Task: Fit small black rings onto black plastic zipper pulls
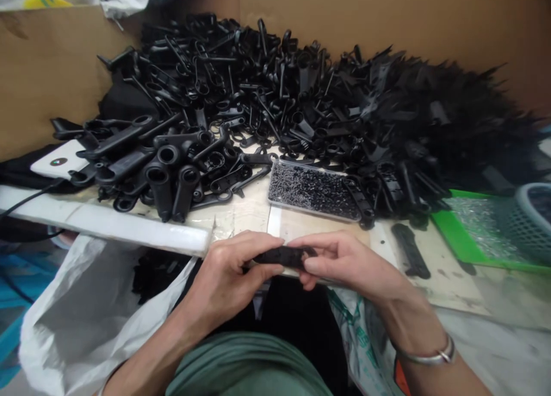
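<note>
Both hands meet just in front of the table's near edge, gripping one flat, elongated black plastic part between them. The left hand comes up from the lower left with its wrist bent inward; its fingers curl over the top of the part's left end and the thumb presses from below, so the hand is closed tight round that end. The right hand reaches in from the lower right, forearm angled across, a silver metal bangle on its wrist; its thumb and forefinger pinch the part's right end, the other fingers folded beneath. The part lies roughly level, spanning the small gap between the two hands.

Beyond the grip, just past the fingertips, sits a shallow clear tray of small dark screws. Farther out spreads a big heap of black moulded plastic handles and levers. To the right of the grip a single black plastic piece lies on the pale tabletop, and further right a green tray. Below left of the grip hangs a white plastic bag.
</note>
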`<state>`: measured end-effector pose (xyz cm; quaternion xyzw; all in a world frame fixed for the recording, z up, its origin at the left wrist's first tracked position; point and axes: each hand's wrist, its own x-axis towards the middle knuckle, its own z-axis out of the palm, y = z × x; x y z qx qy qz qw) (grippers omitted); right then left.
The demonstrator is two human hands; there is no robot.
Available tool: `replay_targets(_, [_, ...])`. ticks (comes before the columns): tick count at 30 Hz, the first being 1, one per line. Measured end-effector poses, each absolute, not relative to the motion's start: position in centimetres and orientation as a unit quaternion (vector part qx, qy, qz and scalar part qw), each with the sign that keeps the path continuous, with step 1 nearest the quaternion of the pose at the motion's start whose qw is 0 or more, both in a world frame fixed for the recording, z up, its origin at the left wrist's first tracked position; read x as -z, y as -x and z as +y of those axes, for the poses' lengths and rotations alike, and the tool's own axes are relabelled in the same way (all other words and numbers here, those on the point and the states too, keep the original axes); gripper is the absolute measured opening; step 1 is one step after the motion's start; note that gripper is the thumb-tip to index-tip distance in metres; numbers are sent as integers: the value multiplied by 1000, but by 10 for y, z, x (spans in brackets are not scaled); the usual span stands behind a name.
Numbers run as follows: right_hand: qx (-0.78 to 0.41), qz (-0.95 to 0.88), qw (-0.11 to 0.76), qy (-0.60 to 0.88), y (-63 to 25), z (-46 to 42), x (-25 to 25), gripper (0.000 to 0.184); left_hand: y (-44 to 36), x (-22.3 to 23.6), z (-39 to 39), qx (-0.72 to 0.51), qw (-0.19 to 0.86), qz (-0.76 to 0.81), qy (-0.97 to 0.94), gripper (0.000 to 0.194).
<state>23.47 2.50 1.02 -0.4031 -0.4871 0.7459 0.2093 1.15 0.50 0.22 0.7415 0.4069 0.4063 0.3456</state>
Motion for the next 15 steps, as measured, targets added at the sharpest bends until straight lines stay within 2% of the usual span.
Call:
replay_targets(5, [-681,-521,212,469,-236,22,-25,52,-2,-5,18,-368,291,402,-786,23])
replay_targets(8, [-581,-578,224,527,-251,27,-40,46,2,-2,25,-315,247,405,-822,19])
replay_targets(12, [-262,-719,224,603,-268,51,-46,23,1,2,28,-244,213,428,-844,25])
replay_targets(15, [-56,-790,132,597,-268,75,-37,18,1,0,28,-239,192,430,-849,23])
